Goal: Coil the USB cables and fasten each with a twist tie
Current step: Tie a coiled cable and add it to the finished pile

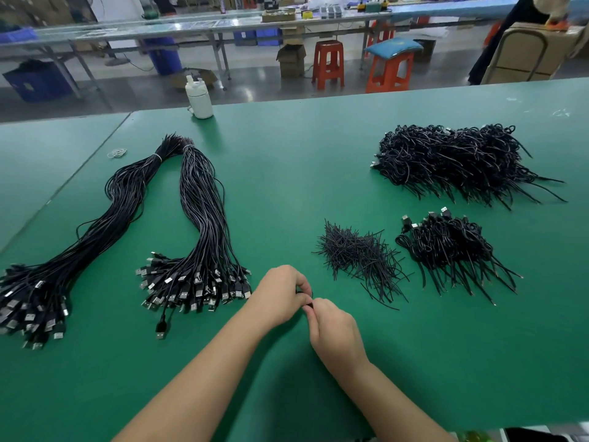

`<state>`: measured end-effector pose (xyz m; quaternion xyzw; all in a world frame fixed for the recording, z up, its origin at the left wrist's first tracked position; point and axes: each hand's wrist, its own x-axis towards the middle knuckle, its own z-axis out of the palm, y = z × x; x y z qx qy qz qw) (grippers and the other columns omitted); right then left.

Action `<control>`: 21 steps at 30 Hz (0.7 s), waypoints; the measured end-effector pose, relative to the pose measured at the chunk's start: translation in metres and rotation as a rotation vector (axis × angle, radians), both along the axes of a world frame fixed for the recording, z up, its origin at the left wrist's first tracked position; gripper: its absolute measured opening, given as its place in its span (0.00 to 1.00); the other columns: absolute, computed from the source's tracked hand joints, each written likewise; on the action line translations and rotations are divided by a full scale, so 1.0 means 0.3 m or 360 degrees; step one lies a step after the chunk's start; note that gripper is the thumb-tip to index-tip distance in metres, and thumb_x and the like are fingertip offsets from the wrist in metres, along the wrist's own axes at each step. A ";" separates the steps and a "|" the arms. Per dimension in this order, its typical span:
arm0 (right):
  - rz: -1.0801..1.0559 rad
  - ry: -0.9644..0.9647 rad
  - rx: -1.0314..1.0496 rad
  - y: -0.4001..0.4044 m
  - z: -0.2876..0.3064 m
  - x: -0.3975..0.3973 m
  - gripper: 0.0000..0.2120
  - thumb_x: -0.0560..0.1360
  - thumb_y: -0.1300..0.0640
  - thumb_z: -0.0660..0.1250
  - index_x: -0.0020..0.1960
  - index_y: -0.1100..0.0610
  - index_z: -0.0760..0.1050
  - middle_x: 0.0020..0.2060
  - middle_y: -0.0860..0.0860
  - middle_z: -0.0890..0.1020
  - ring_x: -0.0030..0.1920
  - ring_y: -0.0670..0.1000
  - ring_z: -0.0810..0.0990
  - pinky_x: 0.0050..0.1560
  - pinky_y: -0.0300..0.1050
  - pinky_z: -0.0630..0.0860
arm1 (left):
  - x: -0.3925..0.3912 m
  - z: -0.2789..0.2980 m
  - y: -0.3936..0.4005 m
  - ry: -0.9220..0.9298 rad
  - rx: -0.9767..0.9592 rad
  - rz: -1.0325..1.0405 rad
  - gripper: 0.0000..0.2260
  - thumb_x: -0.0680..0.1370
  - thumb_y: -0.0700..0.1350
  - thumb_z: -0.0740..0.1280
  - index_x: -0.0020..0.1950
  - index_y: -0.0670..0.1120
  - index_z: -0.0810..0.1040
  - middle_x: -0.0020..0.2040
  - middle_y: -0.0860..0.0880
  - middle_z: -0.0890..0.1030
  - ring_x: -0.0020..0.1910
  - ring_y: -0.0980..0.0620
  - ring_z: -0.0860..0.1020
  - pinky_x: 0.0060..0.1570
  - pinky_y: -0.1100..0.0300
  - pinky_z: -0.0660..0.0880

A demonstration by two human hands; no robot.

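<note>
Two hands meet just beside tie heap on counter: left hand, right hand pinch small black piece between fingertips, likely twist tie. Uncoiled USB cables left of heap, coiled stacks right, probably keeping supply and output within reach.

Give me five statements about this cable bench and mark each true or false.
1. Both hands, left hand and right hand, meet over a small black item. True.
2. The uncoiled cable bundles lie to the person's right. False: they lie on the left.
3. The twist tie pile sits between the bundles and the smaller coiled pile. True.
4. The white bottle stands at the table's near edge. False: it stands at the far edge.
5. Two coiled piles lie on the right. True.
</note>
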<state>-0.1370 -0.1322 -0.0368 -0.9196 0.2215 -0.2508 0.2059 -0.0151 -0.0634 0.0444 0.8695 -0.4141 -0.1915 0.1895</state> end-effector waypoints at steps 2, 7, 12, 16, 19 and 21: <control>0.0018 0.0020 -0.0046 0.000 0.000 -0.002 0.13 0.72 0.60 0.75 0.35 0.56 0.72 0.26 0.48 0.70 0.22 0.49 0.68 0.24 0.39 0.60 | 0.002 -0.002 0.004 -0.0068 0.0022 -0.0059 0.03 0.75 0.46 0.72 0.44 0.53 0.84 0.51 0.53 0.82 0.53 0.51 0.78 0.55 0.55 0.75; 0.0107 0.0099 -0.0142 -0.001 0.012 0.000 0.16 0.67 0.59 0.79 0.33 0.56 0.71 0.24 0.48 0.71 0.21 0.49 0.68 0.22 0.41 0.63 | 0.009 -0.004 0.007 -0.0418 0.0170 -0.0321 0.04 0.77 0.48 0.68 0.47 0.55 0.82 0.52 0.54 0.79 0.57 0.51 0.71 0.55 0.54 0.69; 0.0325 0.0480 0.0061 -0.037 0.028 0.016 0.13 0.82 0.49 0.59 0.48 0.58 0.74 0.42 0.52 0.79 0.42 0.56 0.79 0.42 0.50 0.72 | 0.018 -0.014 0.028 -0.0439 0.0300 -0.0530 0.03 0.79 0.45 0.62 0.48 0.52 0.74 0.52 0.49 0.76 0.54 0.47 0.74 0.54 0.53 0.71; 0.0553 0.0641 0.0160 -0.094 0.090 0.014 0.15 0.81 0.42 0.59 0.53 0.52 0.76 0.47 0.49 0.79 0.49 0.53 0.78 0.49 0.50 0.72 | 0.037 -0.019 0.067 -0.0114 0.0219 -0.0435 0.04 0.78 0.44 0.62 0.45 0.52 0.72 0.46 0.51 0.77 0.46 0.49 0.75 0.46 0.56 0.71; 0.0474 0.0234 -0.0202 -0.131 0.121 0.000 0.17 0.76 0.44 0.69 0.59 0.53 0.79 0.55 0.49 0.81 0.58 0.53 0.77 0.61 0.49 0.72 | 0.060 -0.025 0.088 0.0166 0.0093 -0.0190 0.05 0.78 0.46 0.66 0.43 0.53 0.74 0.39 0.56 0.78 0.37 0.55 0.74 0.39 0.61 0.69; 0.0477 -0.0007 -0.0381 -0.143 0.127 -0.001 0.16 0.74 0.50 0.73 0.60 0.54 0.81 0.60 0.50 0.80 0.63 0.55 0.75 0.67 0.53 0.69 | 0.069 -0.028 0.099 0.0483 -0.0066 0.0032 0.06 0.79 0.44 0.67 0.43 0.51 0.76 0.35 0.55 0.79 0.33 0.55 0.72 0.37 0.60 0.69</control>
